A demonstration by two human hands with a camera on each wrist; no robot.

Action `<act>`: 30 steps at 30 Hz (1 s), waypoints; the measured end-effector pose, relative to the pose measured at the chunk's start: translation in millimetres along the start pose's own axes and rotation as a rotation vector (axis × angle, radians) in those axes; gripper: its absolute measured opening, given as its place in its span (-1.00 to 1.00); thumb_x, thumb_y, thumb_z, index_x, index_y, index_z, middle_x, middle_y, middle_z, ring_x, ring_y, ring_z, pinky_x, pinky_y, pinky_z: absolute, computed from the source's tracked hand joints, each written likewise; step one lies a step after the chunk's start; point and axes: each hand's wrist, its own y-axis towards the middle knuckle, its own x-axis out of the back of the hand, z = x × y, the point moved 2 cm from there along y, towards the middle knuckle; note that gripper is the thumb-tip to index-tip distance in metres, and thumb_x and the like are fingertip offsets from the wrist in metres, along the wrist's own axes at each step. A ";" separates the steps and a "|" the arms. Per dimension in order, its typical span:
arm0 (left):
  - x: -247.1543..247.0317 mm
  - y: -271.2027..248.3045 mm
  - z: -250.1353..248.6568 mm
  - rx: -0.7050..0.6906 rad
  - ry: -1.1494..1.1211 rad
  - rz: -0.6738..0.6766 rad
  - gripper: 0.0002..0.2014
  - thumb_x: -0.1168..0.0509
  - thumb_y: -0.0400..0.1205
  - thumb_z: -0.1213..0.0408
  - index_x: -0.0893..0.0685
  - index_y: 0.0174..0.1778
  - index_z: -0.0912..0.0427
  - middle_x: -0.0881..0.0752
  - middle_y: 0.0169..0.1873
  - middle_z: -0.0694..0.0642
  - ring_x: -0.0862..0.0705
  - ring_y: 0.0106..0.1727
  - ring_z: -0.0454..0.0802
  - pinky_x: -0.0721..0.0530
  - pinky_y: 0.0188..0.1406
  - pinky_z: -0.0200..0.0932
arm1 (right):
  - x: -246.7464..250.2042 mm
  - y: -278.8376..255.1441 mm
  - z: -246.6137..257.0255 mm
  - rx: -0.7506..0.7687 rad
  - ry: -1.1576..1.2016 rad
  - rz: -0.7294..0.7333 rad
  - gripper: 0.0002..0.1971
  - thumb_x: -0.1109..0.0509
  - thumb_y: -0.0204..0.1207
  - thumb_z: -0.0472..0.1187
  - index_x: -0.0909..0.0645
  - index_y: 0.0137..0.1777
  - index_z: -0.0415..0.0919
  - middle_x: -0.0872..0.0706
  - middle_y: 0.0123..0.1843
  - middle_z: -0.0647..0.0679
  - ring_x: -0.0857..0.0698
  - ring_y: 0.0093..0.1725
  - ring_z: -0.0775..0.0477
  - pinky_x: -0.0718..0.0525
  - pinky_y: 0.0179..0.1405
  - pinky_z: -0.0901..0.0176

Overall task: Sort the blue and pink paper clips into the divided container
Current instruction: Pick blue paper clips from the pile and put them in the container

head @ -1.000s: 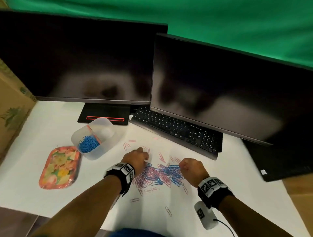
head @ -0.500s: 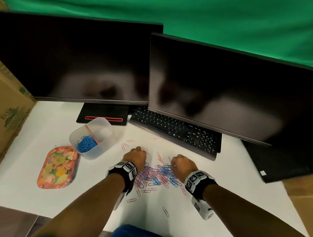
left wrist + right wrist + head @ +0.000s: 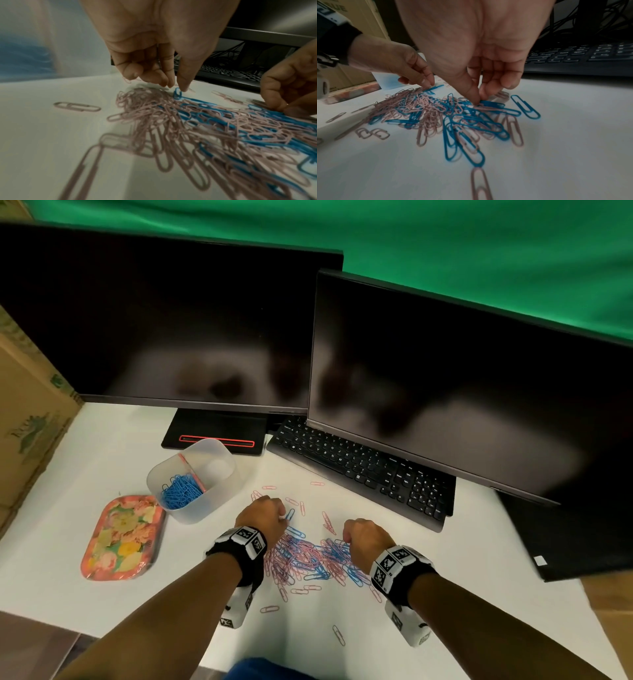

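A mixed pile of blue and pink paper clips (image 3: pixel 308 558) lies on the white table between my hands. My left hand (image 3: pixel 282 517) is at the pile's far left edge, and its thumb and fingers (image 3: pixel 176 87) pinch the raised end of a blue clip (image 3: pixel 177 94). My right hand (image 3: pixel 346 537) is at the pile's right side, where thumb and forefinger (image 3: pixel 478 99) pinch the end of another blue clip (image 3: pixel 493 103). The translucent divided container (image 3: pixel 219 445) stands to the left. Blue clips (image 3: pixel 180 491) fill its near compartment, and the far one shows a bare bottom.
A black keyboard (image 3: pixel 363 470) and two dark monitors (image 3: pixel 154 330) (image 3: pixel 462 392) close off the back. A flowered tray (image 3: pixel 123 537) lies left of the container, with a cardboard box (image 3: pixel 30 419) beyond. Loose pink clips (image 3: pixel 269 608) are scattered towards the table's near edge.
My right hand has moved left and forward onto the pile and closed its fingertips on a blue clip. The left hand has stayed at the pile's far left edge.
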 end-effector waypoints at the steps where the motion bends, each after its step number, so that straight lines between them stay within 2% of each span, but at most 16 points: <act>1: -0.9 1.3 -2.3 -0.006 0.010 0.014 -0.78 -0.34 0.58 0.10 -0.69 0.11 0.04 -0.66 0.16 0.07 -0.65 0.17 0.07 -0.63 0.16 -0.10 | 0.3 0.0 1.3 -0.006 0.005 0.007 -0.59 -0.28 0.48 -0.47 -0.54 0.28 -0.14 -0.62 0.27 -0.12 -0.65 0.24 -0.17 -0.67 0.20 0.08; 4: -2.5 5.5 -8.7 -0.014 0.063 0.045 -0.78 -0.32 0.60 0.12 -0.67 0.12 0.07 -0.64 0.16 0.10 -0.65 0.15 0.09 -0.66 0.14 -0.07 | -0.4 -0.3 1.3 -0.024 0.025 0.021 -0.56 -0.29 0.47 -0.48 -0.51 0.32 -0.15 -0.61 0.30 -0.12 -0.62 0.27 -0.16 -0.65 0.24 0.08; 9: -2.5 10.6 -13.6 -0.009 0.198 0.085 -0.70 -0.32 0.60 0.20 -0.61 0.23 0.17 -0.61 0.23 0.18 -0.65 0.24 0.14 -0.67 0.22 0.00 | -6.6 -1.5 -6.4 -0.023 0.097 0.000 -0.58 -0.26 0.47 -0.48 -0.55 0.28 -0.12 -0.60 0.29 -0.08 -0.61 0.28 -0.13 -0.63 0.24 0.11; 12: -3.0 10.9 -14.1 -0.033 0.226 0.095 -0.72 -0.28 0.60 0.22 -0.60 0.21 0.19 -0.60 0.22 0.20 -0.64 0.24 0.16 -0.68 0.21 0.01 | -8.6 -0.5 -14.9 -0.015 0.201 -0.029 -0.68 -0.22 0.53 -0.41 -0.62 0.17 -0.08 -0.60 0.23 -0.04 -0.62 0.25 -0.09 -0.64 0.22 0.11; 14: -0.7 7.8 -14.9 -0.057 0.172 0.086 -0.79 -0.26 0.59 0.25 -0.62 0.13 0.17 -0.63 0.16 0.18 -0.65 0.20 0.16 -0.68 0.17 -0.02 | -5.9 -0.8 -22.0 0.008 0.311 -0.081 -0.76 -0.21 0.58 -0.33 -0.67 0.06 -0.07 -0.61 0.18 -0.04 -0.64 0.19 -0.07 -0.64 0.17 0.15; 16: 4.7 3.0 -14.1 -0.091 0.023 0.027 -0.94 -0.25 0.57 0.31 -0.60 -0.10 0.09 -0.70 -0.01 0.13 -0.68 0.07 0.15 -0.69 0.01 -0.08 | -2.6 -1.1 -30.6 0.022 0.437 -0.133 -0.81 -0.25 0.59 -0.28 -0.68 -0.04 -0.03 -0.60 0.11 -0.01 -0.65 0.11 -0.03 -0.60 0.08 0.22; 18: 8.2 -0.7 -10.7 -0.131 -0.158 -0.027 -0.88 -0.25 0.55 0.37 -0.57 -0.23 0.04 -0.72 -0.20 0.07 -0.70 -0.07 0.12 -0.67 -0.13 -0.16 | 0.1 -0.5 -38.6 0.017 0.594 -0.171 -0.83 -0.32 0.57 -0.28 -0.64 -0.15 0.02 -0.65 0.03 0.03 -0.66 0.04 0.02 -0.59 0.05 0.23; 19: 8.9 -1.3 -6.9 -0.135 -0.244 -0.040 -0.86 -0.26 0.55 0.41 -0.60 -0.21 0.05 -0.71 -0.26 0.01 -0.71 -0.12 0.09 -0.65 -0.14 -0.21 | 1.2 0.1 -41.8 0.003 0.710 -0.175 -0.82 -0.33 0.56 -0.30 -0.62 -0.18 0.00 -0.70 -0.04 0.02 -0.68 -0.01 0.00 -0.62 0.05 0.17; 21: 8.4 0.2 0.8 -0.107 -0.440 -0.023 -0.78 -0.27 0.55 0.50 -0.67 -0.01 0.11 -0.68 -0.30 -0.04 -0.71 -0.23 0.03 -0.66 -0.07 -0.22 | 2.8 0.9 -45.7 -0.047 1.030 -0.133 -0.81 -0.30 0.58 -0.42 -0.59 -0.16 -0.12 -0.74 -0.21 -0.07 -0.70 -0.13 -0.11 -0.68 -0.04 0.07; 23: 8.3 0.5 6.8 -0.001 -0.747 0.054 -0.67 -0.25 0.59 0.58 -0.67 0.16 0.13 -0.63 -0.34 0.07 -0.70 -0.36 0.01 -0.75 -0.06 -0.11 | 5.2 -0.4 -43.8 -0.093 1.345 -0.069 -0.79 -0.20 0.60 -0.52 -0.54 -0.12 -0.23 -0.67 -0.30 -0.15 -0.69 -0.29 -0.17 -0.68 -0.27 0.10; 25: 9.6 -1.4 7.0 0.127 -1.035 0.100 -0.72 -0.16 0.62 0.63 -0.71 -0.01 0.23 -0.57 -0.35 0.18 -0.62 -0.45 0.03 -0.75 -0.27 -0.13 | 8.4 -2.8 -40.7 -0.141 1.514 -0.037 -0.76 -0.13 0.58 -0.57 -0.55 -0.09 -0.28 -0.58 -0.35 -0.18 -0.63 -0.41 -0.17 -0.64 -0.41 0.13; 28: 14.3 -6.8 2.1 0.285 -1.269 0.100 -0.68 -0.01 0.57 0.67 -0.59 -0.34 0.32 -0.50 -0.41 0.21 -0.49 -0.47 0.09 -0.62 -0.42 -0.10 | 8.6 -1.5 -39.7 -0.217 1.578 -0.031 -0.77 -0.11 0.50 -0.56 -0.56 -0.11 -0.31 -0.46 -0.38 -0.18 -0.46 -0.48 -0.10 -0.35 -0.46 0.19; 30: 14.0 -9.4 -1.3 0.357 -1.333 0.088 -0.68 0.07 0.54 0.67 -0.47 -0.41 0.31 -0.49 -0.40 0.25 -0.42 -0.47 0.08 -0.50 -0.43 -0.10 | 7.1 1.0 -39.4 -0.219 1.408 -0.046 -0.77 -0.13 0.52 -0.51 -0.57 -0.14 -0.26 -0.45 -0.36 -0.13 -0.39 -0.48 -0.02 -0.22 -0.47 0.25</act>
